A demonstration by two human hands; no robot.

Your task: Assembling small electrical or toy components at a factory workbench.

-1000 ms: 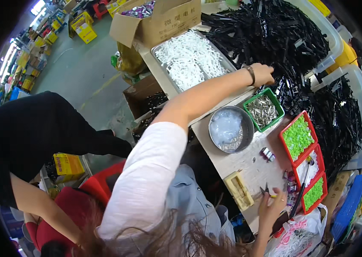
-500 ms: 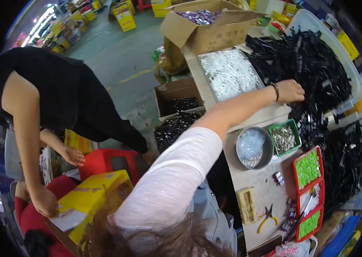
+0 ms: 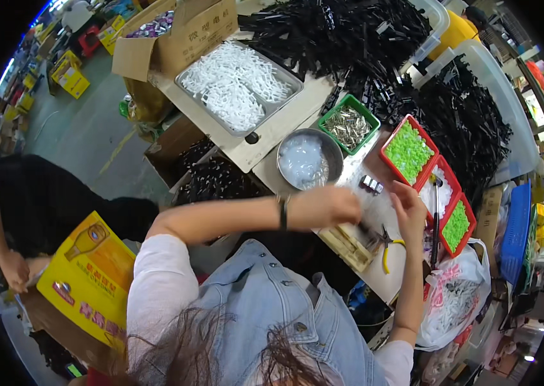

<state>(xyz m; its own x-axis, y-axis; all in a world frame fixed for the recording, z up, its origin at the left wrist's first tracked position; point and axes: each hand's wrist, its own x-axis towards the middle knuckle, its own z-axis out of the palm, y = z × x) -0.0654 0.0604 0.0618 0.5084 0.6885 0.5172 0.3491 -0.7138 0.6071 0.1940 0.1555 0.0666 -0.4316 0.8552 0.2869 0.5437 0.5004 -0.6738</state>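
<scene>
My left hand (image 3: 328, 207), a dark band at its wrist, is in front of the metal bowl (image 3: 336, 147) and above the wooden block fixture (image 3: 349, 249). Motion smears its fingers, so whatever they hold cannot be made out. My right hand (image 3: 409, 209) is raised beside the red trays (image 3: 439, 161), thumb and forefinger apart with nothing visible between them. Small silver-and-purple motors (image 3: 370, 185) lie just beyond the two hands. Pliers with yellow handles (image 3: 386, 256) rest on the table between the fixture and my right wrist.
Small metal pieces fill a green tray (image 3: 349, 127); white pieces fill a metal tray (image 3: 240, 87). Black strip-like parts (image 3: 343, 38) are heaped at the far side. A dark-handled tool (image 3: 436, 228) leans across the red trays. At left, a person (image 3: 60, 193) stands by a yellow carton (image 3: 92, 276).
My left hand has come back from the black parts to the near work area. My right hand now shows. The view has shifted, and the person at left appears farther off.
</scene>
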